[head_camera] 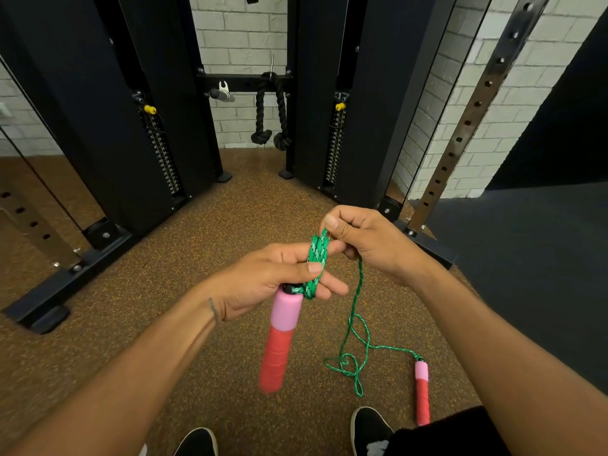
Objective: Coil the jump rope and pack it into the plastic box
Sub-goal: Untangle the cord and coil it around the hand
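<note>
The jump rope has a green braided cord (356,301) and two pink-and-red handles. My left hand (263,278) pinches a few cord loops (316,263) wound over its fingers, and one handle (281,340) hangs down from that hand. My right hand (368,240) grips the top of the loops just above the left hand. From there the cord drops to the floor and lies in loose tangles (348,366). The second handle (422,393) lies on the floor at the lower right. No plastic box is in view.
A black cable machine (158,110) with weight stacks stands ahead, and a black rope attachment (271,116) hangs between its towers. Its base rail (65,278) crosses the brown speckled floor at left. A perforated steel upright (473,106) rises at right. My dark shoes (370,426) show at the bottom.
</note>
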The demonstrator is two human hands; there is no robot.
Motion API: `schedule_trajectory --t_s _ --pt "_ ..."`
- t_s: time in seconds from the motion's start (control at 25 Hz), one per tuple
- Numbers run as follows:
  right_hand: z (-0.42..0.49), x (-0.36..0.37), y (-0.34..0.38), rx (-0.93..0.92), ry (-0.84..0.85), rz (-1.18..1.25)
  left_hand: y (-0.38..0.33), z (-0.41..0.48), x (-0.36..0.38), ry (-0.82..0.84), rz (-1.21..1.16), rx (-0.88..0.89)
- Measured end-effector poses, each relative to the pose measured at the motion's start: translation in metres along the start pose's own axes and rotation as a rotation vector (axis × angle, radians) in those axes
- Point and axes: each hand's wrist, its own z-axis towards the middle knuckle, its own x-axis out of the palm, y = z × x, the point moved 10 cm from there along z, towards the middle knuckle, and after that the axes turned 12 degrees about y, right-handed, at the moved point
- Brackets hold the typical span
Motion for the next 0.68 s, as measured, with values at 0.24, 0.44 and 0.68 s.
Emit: schedule_trajectory --t_s 0.24,0.44,0.68 --pt "0.003 0.0 -0.012 0.021 0.03 0.083 -0.003 -0.001 -0.002 0.008 -0.056 0.031" --pt "0.008 0.008 -0.022 0.039 0.065 0.128 -0.013 -0.006 -0.014 -0.111 -0.246 0.167" --pt "0.006 0.041 -0.035 0.186 0.266 -0.043 -0.019 -0.015 -0.042 -0.357 -0.254 0.242"
